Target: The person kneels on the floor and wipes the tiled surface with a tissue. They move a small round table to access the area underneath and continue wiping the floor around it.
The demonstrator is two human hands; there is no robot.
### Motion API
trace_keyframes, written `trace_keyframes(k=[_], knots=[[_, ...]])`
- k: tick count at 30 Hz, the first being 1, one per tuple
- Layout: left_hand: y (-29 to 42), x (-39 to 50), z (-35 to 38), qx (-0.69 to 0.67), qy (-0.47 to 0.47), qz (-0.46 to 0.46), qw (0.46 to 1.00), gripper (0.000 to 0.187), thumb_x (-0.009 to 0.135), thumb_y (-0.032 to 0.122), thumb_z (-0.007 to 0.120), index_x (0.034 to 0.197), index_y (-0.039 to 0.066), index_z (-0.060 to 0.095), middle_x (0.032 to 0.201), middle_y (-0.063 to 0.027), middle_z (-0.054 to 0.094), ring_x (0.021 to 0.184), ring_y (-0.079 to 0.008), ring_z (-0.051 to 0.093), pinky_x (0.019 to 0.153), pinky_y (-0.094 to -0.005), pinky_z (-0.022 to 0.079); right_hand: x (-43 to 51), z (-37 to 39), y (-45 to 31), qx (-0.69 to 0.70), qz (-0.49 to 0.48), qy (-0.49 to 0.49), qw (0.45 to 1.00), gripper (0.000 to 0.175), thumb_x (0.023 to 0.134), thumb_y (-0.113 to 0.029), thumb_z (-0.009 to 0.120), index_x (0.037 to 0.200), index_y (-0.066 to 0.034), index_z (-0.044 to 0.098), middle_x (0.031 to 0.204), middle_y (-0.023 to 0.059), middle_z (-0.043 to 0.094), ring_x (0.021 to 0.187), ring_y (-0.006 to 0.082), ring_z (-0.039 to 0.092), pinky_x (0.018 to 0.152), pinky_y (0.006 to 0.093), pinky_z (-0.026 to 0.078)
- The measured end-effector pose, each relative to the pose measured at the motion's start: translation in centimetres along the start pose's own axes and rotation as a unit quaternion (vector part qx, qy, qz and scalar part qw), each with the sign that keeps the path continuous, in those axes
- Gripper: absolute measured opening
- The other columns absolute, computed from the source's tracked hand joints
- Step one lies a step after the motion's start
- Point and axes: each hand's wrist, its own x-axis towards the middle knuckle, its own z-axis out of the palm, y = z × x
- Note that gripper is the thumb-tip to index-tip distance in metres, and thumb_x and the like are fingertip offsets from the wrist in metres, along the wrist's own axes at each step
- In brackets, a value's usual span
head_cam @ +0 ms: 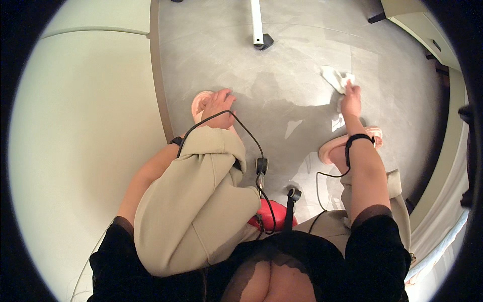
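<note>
My right hand (351,101) is low over the grey tiled floor (286,75), its fingers closed on one end of a crumpled white cloth or tissue (334,78). The cloth's other end spreads to the left on the floor. My left hand (219,109) hangs in front of my left knee, above a pink slipper (200,102), with its fingers apart and nothing held. A black cable (247,130) loops past that hand from the band at my left wrist. Another dark cable (332,174) runs from the black band (356,137) on my right wrist.
A white metal leg with a black foot (257,26) stands on the floor ahead. Pale cabinet panels (94,94) fill the left side. Between my legs are a red object (275,215) and black-wheeled casters (262,165). A pale furniture piece (422,34) stands at the upper right.
</note>
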Motion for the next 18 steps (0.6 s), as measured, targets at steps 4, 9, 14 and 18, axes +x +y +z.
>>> trace_keyframes(k=[4,9,14,18], knots=[[0.8,0.5,-0.2,-0.020,-0.011,0.019,1.000,0.040,0.074,0.013,0.069,0.112,0.009,0.056,0.129,-0.0116,0.044,0.120,-0.0305,0.044,0.094,-0.0469,0.039,-1.0,-1.0,6.5,0.023,0.265,-0.046,0.963,0.053,0.081,0.002,0.049,0.133,-0.0088,0.045,0.114,0.0193,0.048,0.104,0.0364,0.053,0.091,0.0413,0.045],[-0.2,0.4,0.2,-0.061,-0.007,0.034,0.998,0.039,0.075,0.011,0.068,0.111,0.005,0.054,0.130,-0.0161,0.042,0.120,-0.0353,0.043,0.095,-0.0435,0.042,0.4,-0.3,-0.3,0.133,0.112,0.153,0.973,0.054,0.079,0.000,0.051,0.133,-0.0059,0.046,0.115,0.0232,0.052,0.108,0.0368,0.047,0.096,0.0432,0.037],[1.6,2.5,-1.9,-0.101,-0.025,0.061,0.993,0.040,0.076,0.007,0.065,0.114,0.005,0.051,0.133,-0.0172,0.039,0.122,-0.0367,0.040,0.099,-0.0422,0.041,3.4,0.3,-20.6,0.174,-0.193,-0.017,0.966,0.054,0.084,-0.004,0.050,0.136,-0.0037,0.039,0.130,0.0237,0.043,0.117,0.0379,0.046,0.099,0.0433,0.041],[2.1,3.1,-3.0,-0.089,-0.009,0.102,0.991,0.041,0.074,0.008,0.063,0.113,0.003,0.052,0.133,-0.0162,0.040,0.122,-0.0363,0.041,0.100,-0.0416,0.039,3.3,1.1,-27.6,0.039,-0.300,-0.107,0.947,0.055,0.083,-0.008,0.051,0.136,-0.0034,0.038,0.120,0.0167,0.047,0.110,0.0322,0.052,0.092,0.0422,0.047]])
